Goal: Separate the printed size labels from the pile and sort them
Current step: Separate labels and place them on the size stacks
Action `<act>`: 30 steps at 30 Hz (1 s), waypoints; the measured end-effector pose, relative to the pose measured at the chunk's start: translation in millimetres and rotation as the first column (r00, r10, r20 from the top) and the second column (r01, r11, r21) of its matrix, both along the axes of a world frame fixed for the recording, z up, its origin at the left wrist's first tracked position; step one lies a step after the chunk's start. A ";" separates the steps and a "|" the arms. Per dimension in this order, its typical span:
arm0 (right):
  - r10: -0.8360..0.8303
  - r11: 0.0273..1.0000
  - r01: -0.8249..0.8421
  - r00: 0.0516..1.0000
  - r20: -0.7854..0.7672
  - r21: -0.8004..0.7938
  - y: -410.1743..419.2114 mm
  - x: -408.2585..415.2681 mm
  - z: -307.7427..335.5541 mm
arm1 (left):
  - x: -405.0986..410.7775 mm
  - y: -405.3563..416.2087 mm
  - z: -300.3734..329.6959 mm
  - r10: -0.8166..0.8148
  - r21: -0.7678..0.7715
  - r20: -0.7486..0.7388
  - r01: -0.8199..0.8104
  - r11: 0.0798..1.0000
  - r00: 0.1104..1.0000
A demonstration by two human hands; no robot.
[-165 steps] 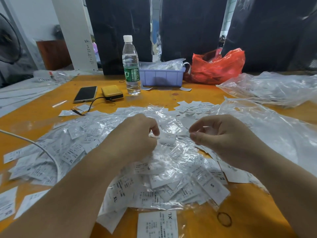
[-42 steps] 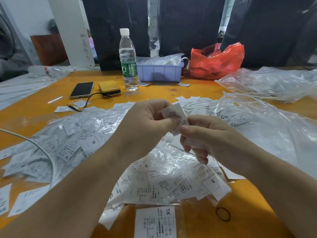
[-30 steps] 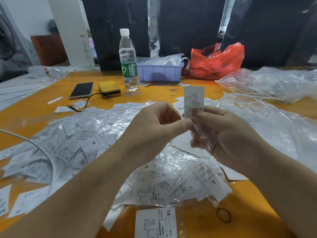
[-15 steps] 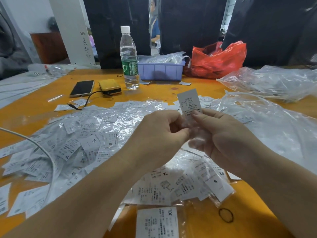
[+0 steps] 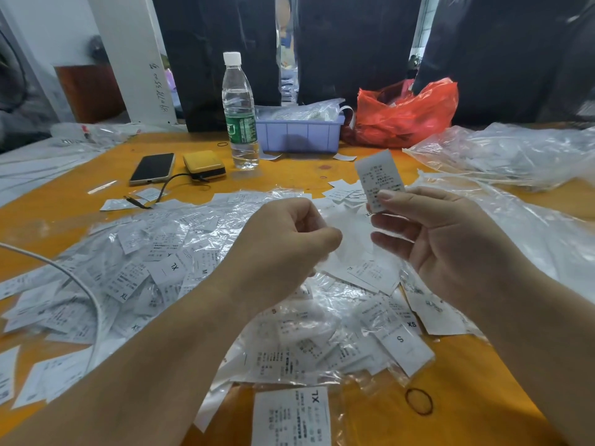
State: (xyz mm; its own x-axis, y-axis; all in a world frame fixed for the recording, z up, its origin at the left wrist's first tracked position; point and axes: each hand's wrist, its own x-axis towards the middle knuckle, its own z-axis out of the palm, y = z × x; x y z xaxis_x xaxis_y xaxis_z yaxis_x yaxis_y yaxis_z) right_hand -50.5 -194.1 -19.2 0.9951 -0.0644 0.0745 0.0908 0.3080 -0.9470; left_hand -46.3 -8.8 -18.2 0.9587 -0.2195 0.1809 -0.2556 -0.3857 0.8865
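Orange table (image 5: pixel 476 413), label pile (image 5: pixel 167 272), phone (image 5: pixel 153 168), water bottle (image 5: pixel 240 114), rubber band (image 5: pixel 418 401)

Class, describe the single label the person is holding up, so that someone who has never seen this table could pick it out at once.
Start at the orange table with its pile of labels. Above the pile's far right edge, the right hand pinches one label under its thumb. Unlike all the others, this label is lifted off the table and stands nearly upright.

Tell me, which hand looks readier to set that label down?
Probably the right hand: it pinches the printed label clear above the pile. The left hand is curled beside it, off the label.
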 end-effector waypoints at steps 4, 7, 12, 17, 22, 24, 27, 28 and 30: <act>0.017 0.999 -0.018 0.999 0.046 0.028 2.0 -1.6 0.9 | -3.8 -1.6 2.4 -0.043 -0.123 0.003 0.043 0.992 0.999; -0.015 0.999 0.012 0.998 0.060 0.042 2.7 -2.1 2.4 | -6.4 -2.2 4.7 -0.078 -0.168 0.006 0.078 0.983 0.997; 0.033 0.999 -0.035 0.995 0.097 0.016 5.2 -5.5 4.3 | -4.7 -3.0 2.4 -0.089 -0.174 0.019 0.091 0.980 0.996; 0.126 0.991 -0.127 0.992 -0.013 -0.046 6.0 -4.6 1.4 | -1.3 -0.8 -1.5 -0.098 -0.152 0.063 0.107 0.983 0.993; 0.197 0.968 -0.205 0.978 -0.063 -0.142 8.4 -6.9 1.2 | -0.3 -0.3 -3.3 -0.138 -0.177 0.047 0.144 0.974 0.989; 0.214 0.969 -0.219 0.975 -0.055 -0.116 8.1 -6.8 2.4 | -0.2 -0.3 -3.2 -0.146 -0.177 0.044 0.152 0.972 0.988; 0.216 0.969 -0.220 0.975 -0.051 -0.116 7.1 -5.7 3.5 | 0.2 0.5 -3.0 -0.152 -0.182 0.044 0.157 0.971 0.987; 0.215 0.965 -0.220 0.975 -0.050 -0.143 6.8 -5.6 3.6 | 0.3 0.8 -3.2 -0.151 -0.178 0.045 0.157 0.971 0.987; 0.241 0.945 -0.249 0.969 -0.060 -0.213 6.2 -6.0 3.2 | 0.6 0.8 -3.4 -0.152 -0.161 0.050 0.158 0.974 0.987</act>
